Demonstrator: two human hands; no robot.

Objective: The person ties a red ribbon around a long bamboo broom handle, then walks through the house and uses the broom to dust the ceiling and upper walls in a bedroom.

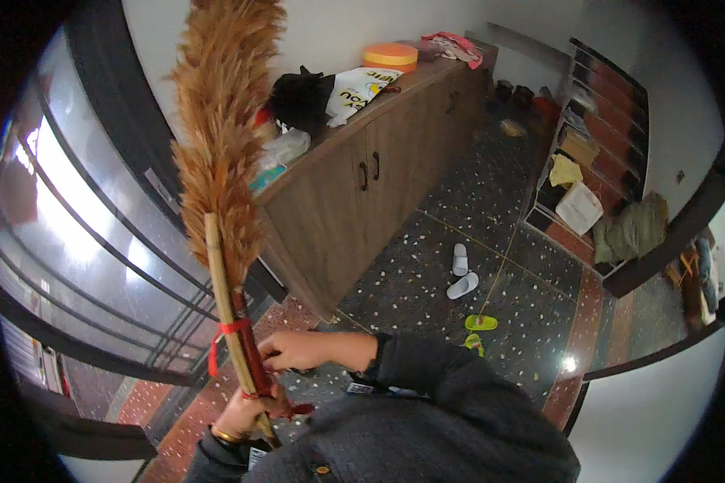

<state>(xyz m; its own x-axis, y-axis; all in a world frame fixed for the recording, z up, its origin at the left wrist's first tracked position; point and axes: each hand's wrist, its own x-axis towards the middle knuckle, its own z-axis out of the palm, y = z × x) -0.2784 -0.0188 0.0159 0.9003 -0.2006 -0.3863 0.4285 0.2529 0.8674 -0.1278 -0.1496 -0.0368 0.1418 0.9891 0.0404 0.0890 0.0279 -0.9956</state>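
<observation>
A large brown feather duster [225,121] stands almost upright in front of me, plumes at the top. Below the plumes run a pale bamboo stick [227,298] and a reddish-brown stick [250,346], side by side. A red ribbon [232,327] is tied around them, and more red tie shows lower down. My left hand [242,412] is closed around the lower part of the sticks. Beside the reddish stick, my right hand [302,351] has its fingers curled in; what they hold, if anything, is hidden.
Along the wall runs a wooden cabinet [354,193], with a black furry item [300,101], a printed bag [358,90] and a round orange box [390,56] on top. White slippers [461,274] and green slippers [479,324] lie on the speckled floor. Steps [612,105] rise at right.
</observation>
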